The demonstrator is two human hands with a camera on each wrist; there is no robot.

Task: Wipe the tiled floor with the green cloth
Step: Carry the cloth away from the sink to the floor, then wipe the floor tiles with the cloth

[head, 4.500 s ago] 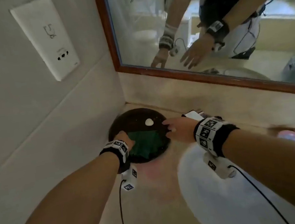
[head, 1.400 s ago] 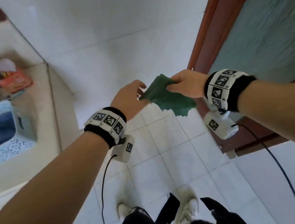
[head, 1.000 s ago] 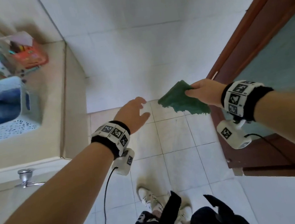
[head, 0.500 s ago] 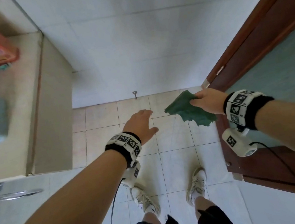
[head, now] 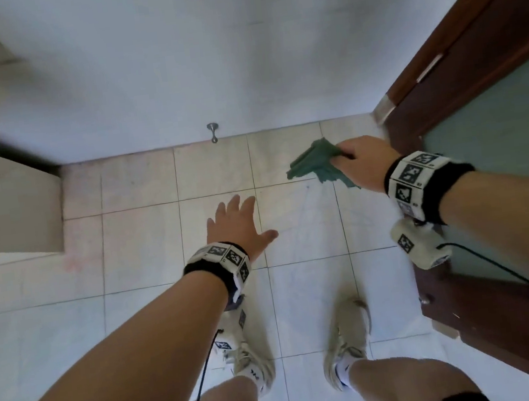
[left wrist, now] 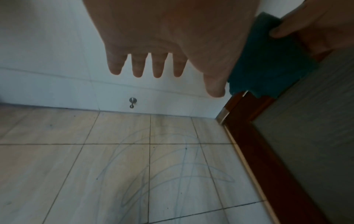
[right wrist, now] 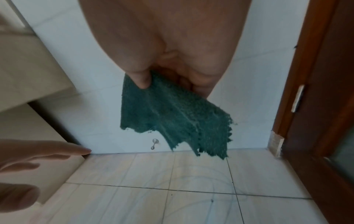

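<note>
The green cloth (head: 317, 165) hangs over the tiled floor (head: 142, 245), beside the door (head: 492, 112) on the right.

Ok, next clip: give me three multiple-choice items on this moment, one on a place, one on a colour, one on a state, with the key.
1. Where is the green cloth?
A. flat on the floor
B. hanging in the air from the right hand
C. draped on the door

2. What colour is the door frame?
A. white
B. grey
C. reddish brown

3. How is the left hand?
A. open, fingers spread, holding nothing
B. gripping the cloth
C. pressed flat on the tiled floor

Key: B, the right wrist view shows the thumb pinching the cloth above the tiles; C, the wood is dark reddish brown; A, the left wrist view shows straight, empty fingers in the air.
</note>
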